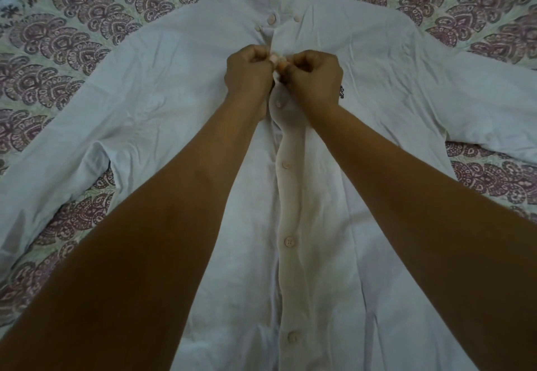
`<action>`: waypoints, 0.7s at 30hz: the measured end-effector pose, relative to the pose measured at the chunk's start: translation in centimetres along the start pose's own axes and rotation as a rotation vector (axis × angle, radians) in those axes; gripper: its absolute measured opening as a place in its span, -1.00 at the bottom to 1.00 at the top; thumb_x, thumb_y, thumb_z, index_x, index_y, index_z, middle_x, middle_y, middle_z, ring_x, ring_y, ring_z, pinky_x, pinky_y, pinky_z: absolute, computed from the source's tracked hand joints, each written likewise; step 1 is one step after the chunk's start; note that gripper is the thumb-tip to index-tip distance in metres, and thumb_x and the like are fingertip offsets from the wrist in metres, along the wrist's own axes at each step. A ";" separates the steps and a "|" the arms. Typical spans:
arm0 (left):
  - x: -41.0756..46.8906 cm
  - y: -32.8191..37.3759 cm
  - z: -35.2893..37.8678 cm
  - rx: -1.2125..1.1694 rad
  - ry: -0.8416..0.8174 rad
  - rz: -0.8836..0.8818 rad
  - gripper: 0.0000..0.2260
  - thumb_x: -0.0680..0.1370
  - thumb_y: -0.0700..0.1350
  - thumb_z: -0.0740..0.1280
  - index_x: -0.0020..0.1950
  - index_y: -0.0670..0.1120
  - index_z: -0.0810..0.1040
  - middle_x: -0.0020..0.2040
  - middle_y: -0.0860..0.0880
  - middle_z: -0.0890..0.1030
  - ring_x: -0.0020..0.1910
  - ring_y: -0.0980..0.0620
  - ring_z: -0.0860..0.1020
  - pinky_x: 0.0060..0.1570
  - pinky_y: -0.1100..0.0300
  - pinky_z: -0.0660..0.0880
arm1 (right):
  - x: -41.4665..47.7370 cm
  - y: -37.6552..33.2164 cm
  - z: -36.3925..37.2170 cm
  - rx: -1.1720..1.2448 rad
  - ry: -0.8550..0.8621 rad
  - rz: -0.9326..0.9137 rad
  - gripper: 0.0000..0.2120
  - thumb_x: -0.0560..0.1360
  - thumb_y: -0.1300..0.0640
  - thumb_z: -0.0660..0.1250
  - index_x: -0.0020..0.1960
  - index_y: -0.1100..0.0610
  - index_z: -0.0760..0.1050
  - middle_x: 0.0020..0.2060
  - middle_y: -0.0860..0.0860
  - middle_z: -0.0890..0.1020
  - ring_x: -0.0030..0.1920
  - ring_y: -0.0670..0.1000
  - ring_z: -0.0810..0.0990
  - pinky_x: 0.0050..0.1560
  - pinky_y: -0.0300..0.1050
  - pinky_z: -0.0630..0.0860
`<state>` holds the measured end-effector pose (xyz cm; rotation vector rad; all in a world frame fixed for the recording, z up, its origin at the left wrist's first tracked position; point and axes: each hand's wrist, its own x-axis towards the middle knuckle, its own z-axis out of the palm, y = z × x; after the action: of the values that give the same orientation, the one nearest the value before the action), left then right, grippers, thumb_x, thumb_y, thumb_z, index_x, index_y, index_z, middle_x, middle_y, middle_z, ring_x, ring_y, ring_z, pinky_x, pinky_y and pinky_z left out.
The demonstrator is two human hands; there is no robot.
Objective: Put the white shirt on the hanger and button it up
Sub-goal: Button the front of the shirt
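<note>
Only one white shirt here, on one patterned bedspread. Two hands: left hand and right hand. Four placket buttons show near of the hands, plus three collar buttons far of them. So seven countable.

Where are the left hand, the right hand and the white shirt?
left hand [250,77]: head view, back of the hand.
right hand [315,80]: head view, back of the hand.
white shirt [168,86]: head view, chest panel beside the left hand.
</note>
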<state>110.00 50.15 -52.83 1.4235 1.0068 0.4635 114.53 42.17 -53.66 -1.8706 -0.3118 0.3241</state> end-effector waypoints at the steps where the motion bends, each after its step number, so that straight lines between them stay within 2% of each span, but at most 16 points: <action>1: 0.2 0.0 0.0 0.033 -0.005 0.033 -0.82 0.44 -0.26 0.36 -0.31 -0.02 0.57 -0.26 -0.07 0.63 -0.28 -0.03 0.57 -0.20 0.15 0.56 | 0.1 -0.1 -0.3 0.069 -0.035 0.071 -0.90 0.32 0.14 0.44 -0.25 0.18 0.64 -0.32 0.11 0.67 -0.22 0.08 0.66 -0.08 -0.03 0.59; 3: 0.5 0.0 -0.2 0.106 -0.036 0.104 -0.85 0.41 -0.25 0.37 -0.31 -0.02 0.58 -0.23 -0.06 0.65 -0.18 -0.05 0.61 -0.05 0.01 0.60 | 0.5 -0.4 -1.0 0.256 -0.115 0.227 -0.91 0.33 0.19 0.41 -0.22 0.22 0.63 -0.31 0.18 0.64 -0.22 0.14 0.64 -0.08 0.01 0.59; 4: 0.4 -0.1 -0.4 0.156 -0.052 0.148 -0.89 0.41 -0.25 0.36 -0.27 -0.05 0.58 -0.24 -0.04 0.63 -0.18 -0.01 0.60 -0.02 0.03 0.59 | 0.6 -0.7 -1.4 0.326 -0.165 0.297 -0.89 0.38 0.25 0.39 -0.14 0.29 0.61 -0.29 0.19 0.62 -0.22 0.12 0.62 -0.11 -0.07 0.60; 5: 0.2 -0.1 -0.5 0.231 -0.063 0.211 -0.92 0.43 -0.25 0.34 -0.21 -0.09 0.59 -0.23 -0.02 0.61 -0.19 0.04 0.57 -0.02 0.11 0.57 | 0.6 -1.0 -1.8 0.354 -0.205 0.343 -0.88 0.43 0.30 0.35 -0.09 0.36 0.57 -0.29 0.17 0.60 -0.25 0.07 0.60 -0.16 -0.16 0.58; 7: -0.1 0.1 -0.8 0.427 -0.029 0.398 -0.90 0.46 -0.27 0.28 -0.11 -0.18 0.59 -0.19 -0.04 0.61 -0.19 0.10 0.51 -0.14 0.24 0.46 | 0.7 -1.5 -2.1 0.355 -0.248 0.374 -0.93 0.45 0.32 0.34 -0.17 0.33 0.55 -0.31 0.13 0.58 -0.29 0.00 0.57 -0.25 -0.26 0.55; 8: -0.4 0.4 -0.8 0.523 0.009 0.486 -0.87 0.46 -0.28 0.25 -0.10 -0.19 0.58 -0.16 -0.07 0.62 -0.19 0.09 0.50 -0.21 0.29 0.39 | 0.7 -1.8 -2.1 0.360 -0.257 0.374 -0.91 0.45 0.31 0.35 -0.23 0.29 0.54 -0.31 0.12 0.58 -0.29 0.00 0.57 -0.23 -0.25 0.57; 10: -0.7 1.0 -0.3 0.650 0.086 0.553 -0.82 0.47 -0.27 0.19 -0.08 -0.18 0.59 -0.10 -0.08 0.65 -0.14 0.04 0.54 -0.24 0.30 0.31 | 0.7 -2.0 -2.1 0.373 -0.257 0.382 -0.87 0.45 0.30 0.36 -0.28 0.25 0.52 -0.31 0.11 0.58 -0.23 0.03 0.57 -0.06 -0.12 0.59; 14: -0.6 1.4 0.1 0.607 0.122 0.404 -0.84 0.43 -0.25 0.27 -0.07 -0.14 0.62 -0.04 -0.03 0.66 -0.04 0.04 0.59 -0.21 0.36 0.36 | 0.7 -1.9 -2.1 0.332 -0.222 0.427 -0.84 0.44 0.32 0.37 -0.31 0.24 0.51 -0.32 0.13 0.58 -0.25 0.04 0.59 0.06 -0.01 0.56; 17: -1.4 1.4 -0.7 0.500 0.089 0.312 -0.86 0.39 -0.23 0.39 -0.07 -0.13 0.62 -0.08 -0.02 0.65 -0.06 0.03 0.61 -0.03 0.27 0.50 | -0.1 -1.8 -2.4 0.119 -0.135 0.296 -0.87 0.41 0.28 0.37 -0.31 0.18 0.56 -0.28 0.11 0.61 -0.16 0.12 0.63 0.05 0.09 0.59; 19: -3.2 1.4 -1.5 0.433 0.056 0.289 -0.84 0.38 -0.21 0.43 -0.05 -0.13 0.61 -0.12 0.00 0.63 -0.08 0.06 0.60 0.03 0.24 0.53 | -1.7 -2.1 -3.5 -0.029 -0.087 0.159 -0.92 0.44 0.20 0.36 -0.11 0.19 0.61 -0.15 0.07 0.64 -0.04 0.05 0.61 0.15 -0.01 0.53; 21: -5.5 1.2 -2.4 0.402 0.055 0.285 -0.84 0.40 -0.19 0.42 -0.02 -0.12 0.61 -0.11 0.05 0.61 -0.12 0.15 0.55 -0.05 0.45 0.45 | -4.0 -2.1 -5.1 -0.142 -0.058 0.073 -0.73 0.47 0.14 0.34 0.15 0.18 0.54 0.04 0.07 0.63 0.09 0.00 0.57 0.22 -0.12 0.46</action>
<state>105.49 47.35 -49.70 1.9390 0.9798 0.5287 112.55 36.89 -49.86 -2.0180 -0.3137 0.4155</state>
